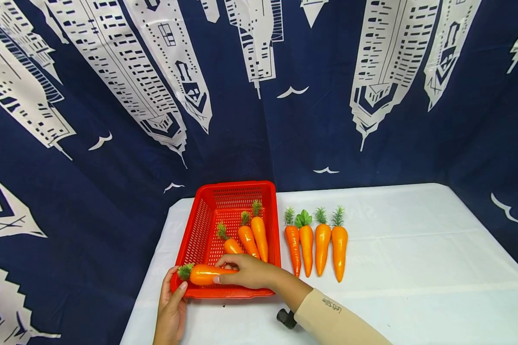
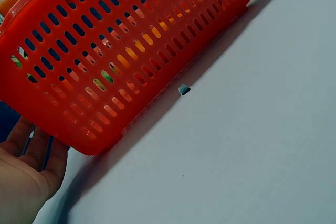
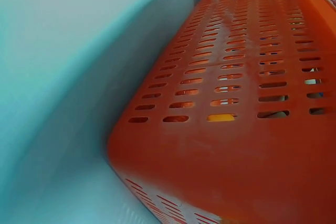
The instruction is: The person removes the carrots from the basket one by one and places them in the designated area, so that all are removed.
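A red plastic basket (image 1: 229, 292) with slotted walls stands on the white-covered table. My left hand (image 1: 170, 309) grips its front left corner, thumb over the rim; the left wrist view shows that hand's fingers (image 2: 37, 148) against the outer wall. Inside the basket's front part, my right hand (image 1: 250, 272) holds an orange carrot (image 1: 205, 275) between thumb and fingers. This carrot lies sideways, its green top (image 1: 185, 271) at the left rim. Three more carrots (image 1: 259, 237) are behind it in the basket, one partly hidden by my right hand.
Several carrots (image 1: 322, 249) lie in a row to the right of the basket, green tops toward the back. A small black object (image 1: 286, 318) is beside my right sleeve. Behind the table (image 1: 414, 258) hangs a dark blue cloth (image 1: 250, 153) with white buildings.
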{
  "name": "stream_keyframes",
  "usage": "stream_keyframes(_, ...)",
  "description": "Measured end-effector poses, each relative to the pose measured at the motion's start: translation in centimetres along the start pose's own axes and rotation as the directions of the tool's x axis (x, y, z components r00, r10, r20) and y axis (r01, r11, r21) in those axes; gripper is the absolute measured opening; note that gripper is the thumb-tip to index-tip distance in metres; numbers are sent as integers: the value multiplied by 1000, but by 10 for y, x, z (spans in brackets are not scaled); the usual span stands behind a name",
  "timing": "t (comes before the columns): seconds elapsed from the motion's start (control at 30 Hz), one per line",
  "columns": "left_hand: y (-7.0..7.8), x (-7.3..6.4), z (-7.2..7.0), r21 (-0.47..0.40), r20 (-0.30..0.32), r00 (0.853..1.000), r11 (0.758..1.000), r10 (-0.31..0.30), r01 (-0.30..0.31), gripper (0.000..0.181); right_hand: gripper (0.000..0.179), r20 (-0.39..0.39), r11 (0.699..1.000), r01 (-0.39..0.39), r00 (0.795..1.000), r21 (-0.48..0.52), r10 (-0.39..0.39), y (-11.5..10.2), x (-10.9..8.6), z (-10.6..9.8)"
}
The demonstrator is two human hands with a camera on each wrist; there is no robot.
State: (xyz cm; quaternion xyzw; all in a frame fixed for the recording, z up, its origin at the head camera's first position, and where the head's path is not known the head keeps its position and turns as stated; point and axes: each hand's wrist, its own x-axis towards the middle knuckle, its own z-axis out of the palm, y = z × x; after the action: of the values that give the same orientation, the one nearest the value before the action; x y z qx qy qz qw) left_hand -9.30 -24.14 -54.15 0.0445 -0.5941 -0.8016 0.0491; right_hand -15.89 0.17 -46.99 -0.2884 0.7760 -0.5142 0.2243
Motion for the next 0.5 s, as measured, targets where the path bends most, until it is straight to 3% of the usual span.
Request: stream_keyframes(0.5,0,-1,0,2,-17,1000,1000,-18,18,50,21,-90,999,-14,996,38,17,-1,-1,-2)
